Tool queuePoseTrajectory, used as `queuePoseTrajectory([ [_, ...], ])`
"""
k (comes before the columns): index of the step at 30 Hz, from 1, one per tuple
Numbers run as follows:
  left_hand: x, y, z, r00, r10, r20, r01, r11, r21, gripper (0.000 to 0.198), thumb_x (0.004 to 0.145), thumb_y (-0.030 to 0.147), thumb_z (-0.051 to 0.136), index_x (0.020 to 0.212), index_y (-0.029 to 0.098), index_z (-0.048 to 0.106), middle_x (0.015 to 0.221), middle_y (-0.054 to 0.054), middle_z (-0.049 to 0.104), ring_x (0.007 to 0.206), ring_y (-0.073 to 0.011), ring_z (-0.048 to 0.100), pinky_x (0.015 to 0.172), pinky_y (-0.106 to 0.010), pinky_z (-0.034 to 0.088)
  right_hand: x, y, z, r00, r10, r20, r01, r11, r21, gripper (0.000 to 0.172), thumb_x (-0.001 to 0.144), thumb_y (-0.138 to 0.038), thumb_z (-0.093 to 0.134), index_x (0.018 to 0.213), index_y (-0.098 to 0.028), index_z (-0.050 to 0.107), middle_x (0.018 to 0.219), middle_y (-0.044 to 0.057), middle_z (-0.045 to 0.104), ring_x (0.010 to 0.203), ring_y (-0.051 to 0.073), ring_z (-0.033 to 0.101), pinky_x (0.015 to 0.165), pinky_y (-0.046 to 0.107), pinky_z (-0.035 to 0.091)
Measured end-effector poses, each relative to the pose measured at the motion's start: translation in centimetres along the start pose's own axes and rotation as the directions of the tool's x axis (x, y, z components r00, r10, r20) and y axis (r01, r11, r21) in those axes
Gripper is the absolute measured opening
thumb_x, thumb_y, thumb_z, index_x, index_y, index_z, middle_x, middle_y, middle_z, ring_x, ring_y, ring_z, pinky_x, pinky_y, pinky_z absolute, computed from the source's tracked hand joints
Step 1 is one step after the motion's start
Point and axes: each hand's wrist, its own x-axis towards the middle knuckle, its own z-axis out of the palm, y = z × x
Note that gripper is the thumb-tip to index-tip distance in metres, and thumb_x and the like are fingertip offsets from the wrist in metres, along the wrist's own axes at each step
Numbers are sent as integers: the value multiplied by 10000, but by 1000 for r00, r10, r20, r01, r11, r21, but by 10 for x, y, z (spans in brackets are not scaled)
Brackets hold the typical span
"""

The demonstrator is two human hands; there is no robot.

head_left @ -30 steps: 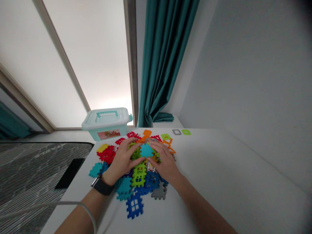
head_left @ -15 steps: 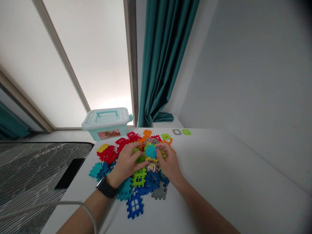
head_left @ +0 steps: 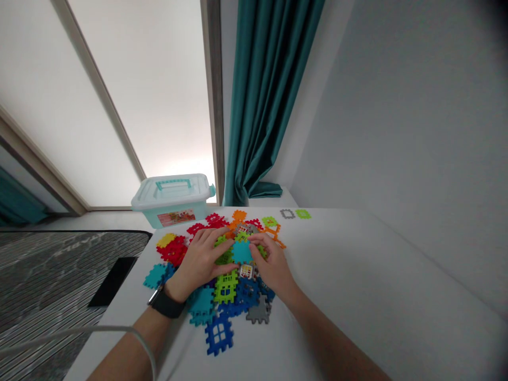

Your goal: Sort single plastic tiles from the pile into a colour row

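Note:
A heap of toothed plastic building tiles in several colours lies on the white table [head_left: 337, 296]. Between my hands sits a light-blue tile [head_left: 241, 252], on top of the heap. My right hand [head_left: 274, 264] pinches its right edge between thumb and fingers. Fingers spread, my left hand [head_left: 202, 259] rests over green tiles on the left side, its fingertips close to the light-blue tile. Just below that tile is a white window-like piece [head_left: 246, 271]. A lime window tile [head_left: 226, 287] lies nearer me, and a dark-blue window tile [head_left: 219, 335] is at the front.
A lidded turquoise storage box [head_left: 174, 203] stands at the far left table edge. Red tiles [head_left: 172, 251] lie left of the heap. A grey frame tile [head_left: 287, 214] and a lime tile [head_left: 303, 214] lie apart at the back. A cable [head_left: 79, 330] crosses the lower left.
The light-blue tile has shifted slightly left and toward me, covering the yellow piece seen below it. My right hand moved with it; my left hand slid a little left.

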Motion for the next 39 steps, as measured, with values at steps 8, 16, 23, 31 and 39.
queuePoseTrajectory([
  [8,-5,-9,2,992,-93,-88,85,993,-86,443,898,512,680,1243,236,659,1309,-155,605,1173,-327,597,955,-515,525,-3,0,-6,929,-343,138,367,897,-244,383,918,-242,634,1295,-257,567,1346,112,597,1308,259,566,1088,450,507],
  [16,-5,-12,2,990,-102,-96,94,992,-82,455,877,497,707,1258,252,655,1314,-149,606,1170,-331,598,955,-524,520,-2,4,-4,913,-389,121,408,868,-282,352,929,-205,616,1272,-278,591,1256,101,641,1184,260,630,1017,464,552],
  [23,-5,-8,4,988,-121,-91,113,990,-85,455,891,470,692,1280,241,636,1307,-151,609,1165,-330,596,963,-515,507,-2,5,-5,904,-402,145,427,855,-295,289,946,-210,611,1227,-275,630,1267,105,630,1211,266,610,1021,462,543],
  [31,-3,0,4,981,-193,-27,187,971,-147,417,947,381,600,1329,215,582,1258,-129,621,1155,-300,594,980,-475,505,-1,14,-13,942,-312,123,335,897,-288,306,972,-248,579,1265,-305,642,1296,94,605,1244,261,588,1078,493,504],
  [39,-2,0,7,987,-163,2,161,974,-158,287,966,288,549,1232,218,632,1218,-119,642,1122,-287,612,954,-467,518,-13,54,-64,974,-223,31,220,915,-337,314,941,-269,592,1249,-281,651,1231,104,642,1176,267,615,1030,488,524],
])
